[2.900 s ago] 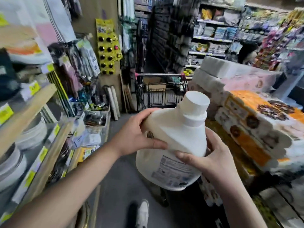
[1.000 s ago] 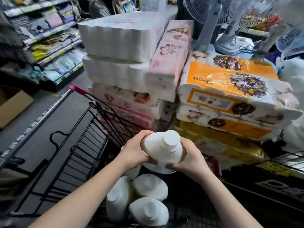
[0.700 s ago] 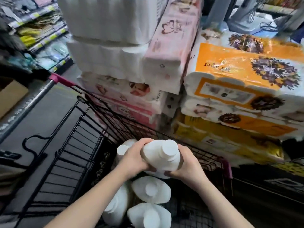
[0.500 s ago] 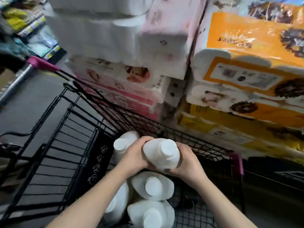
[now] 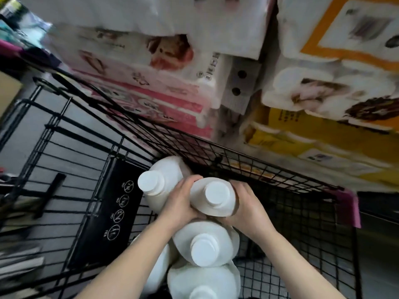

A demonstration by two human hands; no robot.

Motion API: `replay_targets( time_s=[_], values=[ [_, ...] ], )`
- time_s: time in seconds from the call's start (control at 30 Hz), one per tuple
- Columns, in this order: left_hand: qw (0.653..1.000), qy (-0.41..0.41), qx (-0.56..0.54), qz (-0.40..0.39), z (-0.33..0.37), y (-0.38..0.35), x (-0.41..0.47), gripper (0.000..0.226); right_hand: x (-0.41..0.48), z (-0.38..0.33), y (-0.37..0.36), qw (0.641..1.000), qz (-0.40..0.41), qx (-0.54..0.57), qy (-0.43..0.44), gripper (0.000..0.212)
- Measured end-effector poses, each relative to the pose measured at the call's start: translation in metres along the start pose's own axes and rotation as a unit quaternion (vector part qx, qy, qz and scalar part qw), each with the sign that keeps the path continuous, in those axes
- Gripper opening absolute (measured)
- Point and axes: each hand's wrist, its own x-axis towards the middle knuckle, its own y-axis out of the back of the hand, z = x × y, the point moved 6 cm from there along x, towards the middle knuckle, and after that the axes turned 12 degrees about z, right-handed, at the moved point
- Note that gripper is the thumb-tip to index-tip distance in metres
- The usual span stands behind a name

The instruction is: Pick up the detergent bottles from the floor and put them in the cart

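Observation:
Both hands hold one white detergent bottle (image 5: 216, 198) upright, low inside the black wire cart (image 5: 269, 169). My left hand (image 5: 180, 201) grips its left side and my right hand (image 5: 248, 208) grips its right side. Another white bottle (image 5: 159, 184) stands just to its left, touching my left hand. Two more white bottles sit nearer me, one (image 5: 205, 244) right below the held bottle and one (image 5: 205, 283) at the frame's bottom edge. A further bottle under my left forearm is mostly hidden.
Stacked packs of paper rolls, pink (image 5: 140, 83) and orange-yellow (image 5: 334, 104), tower right behind the cart's far side. The cart's folding child seat panel (image 5: 112, 212) stands to the left of the bottles. Grey floor shows through the wires on the left.
I walked the bottle to the cart. Over the last second both hands lowered it deeper into the basket, beside the other bottles. The view tilted further down.

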Motion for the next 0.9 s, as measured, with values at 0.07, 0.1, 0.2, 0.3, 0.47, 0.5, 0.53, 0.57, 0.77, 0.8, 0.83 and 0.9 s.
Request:
replay_targets(
  time_s=[0.07,0.1,0.2,0.3,0.47,0.5,0.53,0.57,0.77,0.8,0.83,0.9],
  values=[
    [1.000,0.000,0.004,-0.003,-0.002,0.000,0.001,0.101,0.002,0.000,-0.004,1.000,-0.006,-0.007,0.005,0.104],
    [1.000,0.000,0.009,-0.009,-0.002,0.001,0.000,0.102,0.001,-0.001,-0.005,1.000,-0.010,-0.012,0.004,0.105],
    [0.999,-0.003,0.024,-0.030,-0.001,0.002,-0.004,0.100,-0.006,-0.003,-0.007,0.999,-0.029,-0.017,0.005,0.107],
    [0.998,0.003,0.036,-0.051,-0.002,0.006,-0.008,0.095,-0.006,-0.007,-0.003,0.998,-0.058,-0.015,0.003,0.108],
    [0.995,-0.001,0.059,-0.086,-0.006,0.013,-0.008,0.091,-0.006,-0.004,0.000,0.993,-0.114,-0.015,0.000,0.104],
    [0.994,-0.001,0.061,-0.088,-0.007,0.014,-0.009,0.091,-0.006,-0.003,0.001,0.993,-0.116,-0.016,0.000,0.105],
    [0.994,-0.003,0.060,-0.088,-0.007,0.016,-0.010,0.091,-0.008,-0.002,0.003,0.993,-0.117,-0.013,-0.002,0.105],
    [0.995,-0.005,0.058,-0.086,-0.006,0.018,-0.011,0.091,-0.009,-0.002,0.005,0.993,-0.115,-0.010,-0.002,0.104],
    [0.997,-0.014,0.049,-0.056,0.007,0.037,-0.020,0.088,-0.019,-0.020,0.026,0.996,-0.084,0.020,0.013,0.087],
    [0.997,-0.018,0.049,-0.054,0.013,0.042,-0.021,0.090,-0.020,-0.024,0.031,0.996,-0.081,0.027,0.014,0.087],
    [0.997,-0.022,0.046,-0.053,0.019,0.047,-0.022,0.091,-0.021,-0.029,0.035,0.996,-0.080,0.036,0.016,0.089],
    [0.997,-0.038,0.037,-0.050,0.037,0.060,-0.024,0.092,-0.024,-0.044,0.049,0.996,-0.062,0.056,0.027,0.090]
  ],
)
